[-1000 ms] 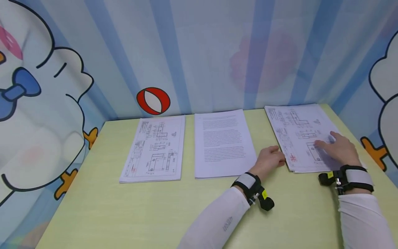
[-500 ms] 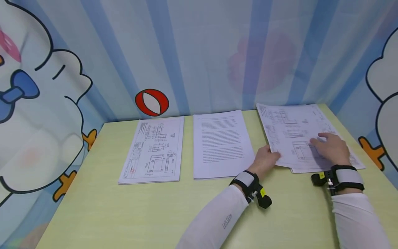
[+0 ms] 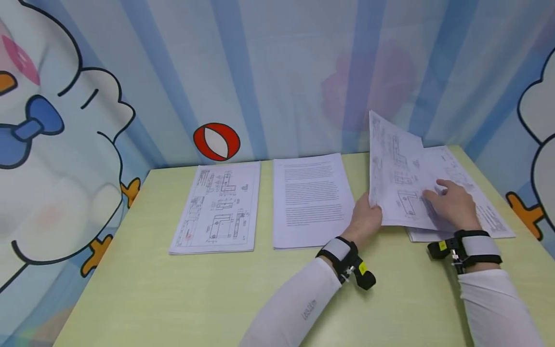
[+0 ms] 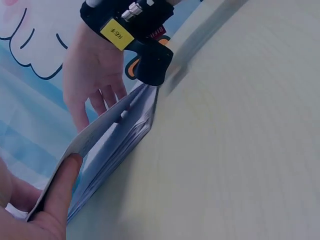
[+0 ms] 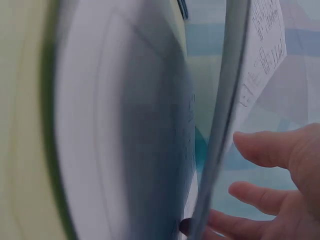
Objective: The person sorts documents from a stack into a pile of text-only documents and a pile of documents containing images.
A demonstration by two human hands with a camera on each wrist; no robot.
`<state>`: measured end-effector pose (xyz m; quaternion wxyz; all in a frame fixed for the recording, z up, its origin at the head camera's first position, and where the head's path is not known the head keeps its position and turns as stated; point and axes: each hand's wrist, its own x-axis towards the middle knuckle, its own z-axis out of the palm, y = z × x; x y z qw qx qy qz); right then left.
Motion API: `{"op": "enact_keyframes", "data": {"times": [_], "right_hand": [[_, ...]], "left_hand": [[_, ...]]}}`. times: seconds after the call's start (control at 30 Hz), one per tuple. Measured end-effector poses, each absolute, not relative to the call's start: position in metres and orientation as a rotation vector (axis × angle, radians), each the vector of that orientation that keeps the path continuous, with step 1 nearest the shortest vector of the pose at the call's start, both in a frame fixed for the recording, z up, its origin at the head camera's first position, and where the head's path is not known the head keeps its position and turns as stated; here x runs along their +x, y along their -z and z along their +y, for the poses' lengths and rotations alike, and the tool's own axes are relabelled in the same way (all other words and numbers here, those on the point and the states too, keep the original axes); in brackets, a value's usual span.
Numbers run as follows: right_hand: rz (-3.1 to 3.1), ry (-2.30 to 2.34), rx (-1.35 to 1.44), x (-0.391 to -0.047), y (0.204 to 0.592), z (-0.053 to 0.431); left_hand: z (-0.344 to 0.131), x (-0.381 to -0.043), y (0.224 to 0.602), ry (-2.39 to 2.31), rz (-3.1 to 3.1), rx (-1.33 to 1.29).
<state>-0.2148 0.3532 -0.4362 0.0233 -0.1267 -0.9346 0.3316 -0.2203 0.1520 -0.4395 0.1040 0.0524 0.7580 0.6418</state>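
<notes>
Three sets of paper lie along the far edge of the pale green worktop (image 3: 182, 289): a drawing stack (image 3: 217, 207) toward the far left, a text stack (image 3: 310, 197) at the middle, and a right-hand stack (image 3: 485, 212) near the far right corner. From that right-hand stack a lifted sheet (image 3: 396, 178) with line drawings rises steeply, its left edge high and its lower part bending down toward the pile.

Left hand (image 3: 367, 219): at the lower left edge of the lifted sheet, between the text stack and the right-hand stack. Thumb in front of the paper, fingers behind it; in the left wrist view the thumb lies against the sheet's edge (image 4: 90, 145) with the hand (image 4: 30, 210) curled round it. The hand pinches the sheet.

Right hand (image 3: 451, 205): on the printed face of the lifted sheet, low down, just right of the left hand. Fingers spread and fairly straight, tips touching the paper, not gripping. In the right wrist view the fingers (image 5: 270, 150) show beside the sheet's thin edge (image 5: 225, 125); the rest is blurred.

Both wrists carry black-strapped cameras; sleeves white.
</notes>
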Motion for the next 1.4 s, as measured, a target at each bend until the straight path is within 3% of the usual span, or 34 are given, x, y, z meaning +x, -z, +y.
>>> {"op": "enact_keyframes", "data": {"times": [0.47,0.77,1.2,1.4], "right_hand": [[-2.713,-1.636,-0.408,-0.231,0.435,0.328],[-1.998,-2.699,-0.177,-0.23,0.422,0.287],[-2.239,-2.569,-0.038,-0.222,0.408,0.201],[-2.37,-2.388,-0.044,-0.231,0.41,0.151]], "left_hand": [[0.089,-0.236,0.426,-1.913,2.177,0.204],[0.036,-0.238,0.41,-1.897,2.237,0.312],[-0.069,-0.229,0.402,-1.815,2.316,0.315],[-0.124,-0.232,0.401,-1.733,2.449,0.168]]}}
